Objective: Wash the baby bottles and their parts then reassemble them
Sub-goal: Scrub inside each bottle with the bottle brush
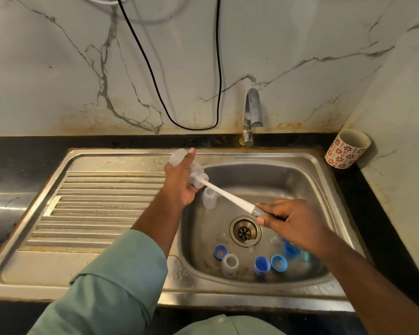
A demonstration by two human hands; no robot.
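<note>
My left hand [179, 182] grips a clear baby bottle [178, 157] above the basin's left rim, its base pointing away from me. My right hand [293, 221] holds the grey grip of a white bottle brush [228, 199]; the brush head is inside the bottle's mouth. In the steel sink [276, 163] a second clear bottle [209, 198] stands upright at the left. Another clear bottle [229, 262] lies near the front. Several blue parts lie on the basin floor: a ring [220, 252], a cap [261, 265], another ring [279, 263] and a piece [291, 249] under my right wrist.
The drain [245, 230] sits mid-basin with a clear teat [250, 244] at its edge. A chrome tap [251, 114] stands behind, no water running. The ribbed drainboard [99, 206] lies left. A red-patterned cup [347, 148] stands on the black counter at right. A black cable [218, 68] hangs on the wall.
</note>
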